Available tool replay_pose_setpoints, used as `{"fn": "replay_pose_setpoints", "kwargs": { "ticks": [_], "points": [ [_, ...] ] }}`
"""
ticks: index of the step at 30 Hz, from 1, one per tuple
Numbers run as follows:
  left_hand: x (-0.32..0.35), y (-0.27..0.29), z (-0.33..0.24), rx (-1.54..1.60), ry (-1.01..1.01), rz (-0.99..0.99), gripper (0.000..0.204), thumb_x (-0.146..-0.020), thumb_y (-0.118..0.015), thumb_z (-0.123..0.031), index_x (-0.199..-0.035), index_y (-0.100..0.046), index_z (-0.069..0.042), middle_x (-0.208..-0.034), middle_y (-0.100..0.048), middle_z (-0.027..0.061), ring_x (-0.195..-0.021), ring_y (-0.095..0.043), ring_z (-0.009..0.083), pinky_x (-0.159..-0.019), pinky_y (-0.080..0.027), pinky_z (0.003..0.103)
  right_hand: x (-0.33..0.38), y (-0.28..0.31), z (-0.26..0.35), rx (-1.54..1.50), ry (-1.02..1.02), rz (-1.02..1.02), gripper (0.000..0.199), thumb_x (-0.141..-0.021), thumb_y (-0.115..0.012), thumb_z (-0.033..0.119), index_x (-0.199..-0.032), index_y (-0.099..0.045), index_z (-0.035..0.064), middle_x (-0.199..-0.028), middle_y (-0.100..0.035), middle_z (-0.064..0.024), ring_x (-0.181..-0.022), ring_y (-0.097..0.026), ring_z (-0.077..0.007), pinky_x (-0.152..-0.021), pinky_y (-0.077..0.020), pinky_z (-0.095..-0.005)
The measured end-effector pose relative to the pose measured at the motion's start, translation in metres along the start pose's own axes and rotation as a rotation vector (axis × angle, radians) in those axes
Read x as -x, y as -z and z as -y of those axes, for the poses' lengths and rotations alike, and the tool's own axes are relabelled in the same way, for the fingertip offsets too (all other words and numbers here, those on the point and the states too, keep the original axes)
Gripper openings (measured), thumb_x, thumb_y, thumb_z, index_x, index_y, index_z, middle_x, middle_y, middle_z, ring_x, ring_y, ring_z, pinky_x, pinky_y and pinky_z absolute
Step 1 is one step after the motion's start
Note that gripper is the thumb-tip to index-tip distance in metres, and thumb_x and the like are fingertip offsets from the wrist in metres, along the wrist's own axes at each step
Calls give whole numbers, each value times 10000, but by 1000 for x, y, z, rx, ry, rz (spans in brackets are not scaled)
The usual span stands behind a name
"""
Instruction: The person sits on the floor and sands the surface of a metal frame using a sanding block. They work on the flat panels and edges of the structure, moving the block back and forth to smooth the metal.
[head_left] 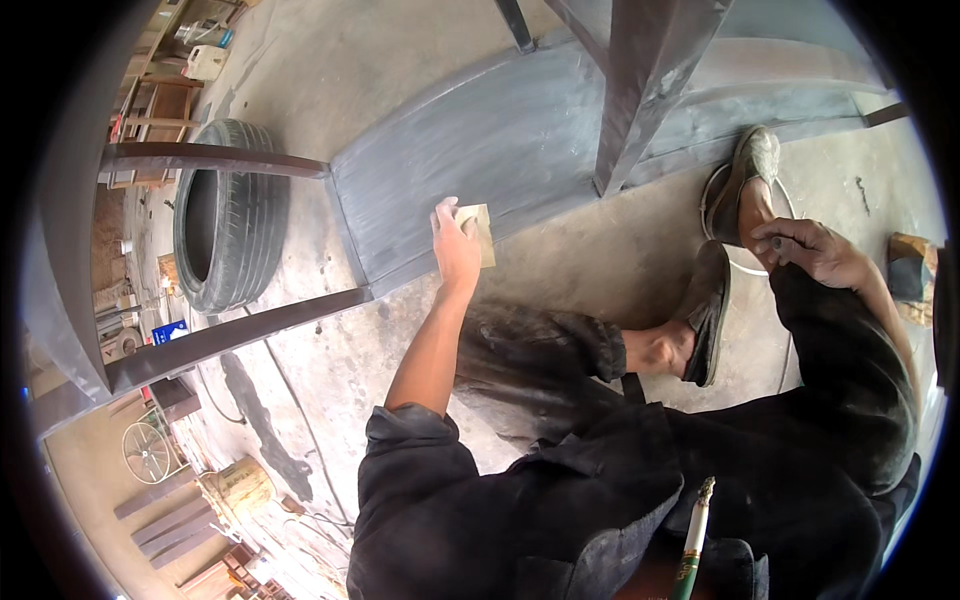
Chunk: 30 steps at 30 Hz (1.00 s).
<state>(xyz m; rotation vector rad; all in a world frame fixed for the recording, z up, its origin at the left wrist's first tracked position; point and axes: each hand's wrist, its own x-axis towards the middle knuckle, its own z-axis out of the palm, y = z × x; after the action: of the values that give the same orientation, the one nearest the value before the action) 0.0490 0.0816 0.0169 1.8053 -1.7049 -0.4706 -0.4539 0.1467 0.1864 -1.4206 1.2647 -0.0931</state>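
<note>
My left hand (460,245) presses a small yellowish sheet of sandpaper (486,238) against a grey metal panel (480,140). The fingers lie over the sheet near the panel's lower edge, and part of it sticks out to their right. Pale scuffs cover the panel's dark surface. On the right, my right hand (815,250) hangs by my ankle, its dusty fingers loosely curled together with nothing visible in them.
Dark metal bars (240,330) join the panel on the left, and a thick grey post (655,90) rises over it. A tyre (235,215) stands beyond the bars. A cigarette (695,535) shows at the lower edge. My shoes (712,310) are on the concrete floor.
</note>
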Motion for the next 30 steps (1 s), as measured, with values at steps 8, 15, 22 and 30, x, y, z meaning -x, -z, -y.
{"fn": "replay_pose_setpoints", "kwargs": {
  "ticks": [8,15,22,30],
  "points": [
    [20,25,14,-248,-111,257,303,-920,-601,-25,-1220,-559,-24,-1525,-268,269,-1312,-401,469,-1068,-414,480,-4,0,-5,-29,-4,-4,341,-975,-492,60,-1296,-570,-21,-990,-688,-110,-925,-666,-187,-880,-527,-317],
    [40,44,-17,-539,-136,475,670,-825,-756,-236,-1394,-500,9,-1594,-269,132,-1475,-207,399,-1105,-398,473,-3,-1,-4,38,18,-14,326,-978,-484,73,-1273,-586,-23,-996,-708,-116,-906,-685,-182,-868,-536,-313],
    [34,30,26,-425,-328,291,574,-855,-569,5,-1416,-455,42,-1517,-402,202,-1456,-288,398,-1143,-378,426,-8,0,-9,1,34,7,316,-991,-470,83,-1263,-588,-24,-1041,-705,-113,-916,-677,-176,-865,-538,-312],
    [54,-44,-36,-242,-517,279,623,-822,-544,70,-1421,-389,137,-1523,-363,283,-1451,-304,415,-1208,-263,470,-14,-3,3,49,4,7,294,-1009,-460,72,-1253,-592,-27,-1053,-705,-86,-929,-665,-160,-877,-525,-304]
  ]
}}
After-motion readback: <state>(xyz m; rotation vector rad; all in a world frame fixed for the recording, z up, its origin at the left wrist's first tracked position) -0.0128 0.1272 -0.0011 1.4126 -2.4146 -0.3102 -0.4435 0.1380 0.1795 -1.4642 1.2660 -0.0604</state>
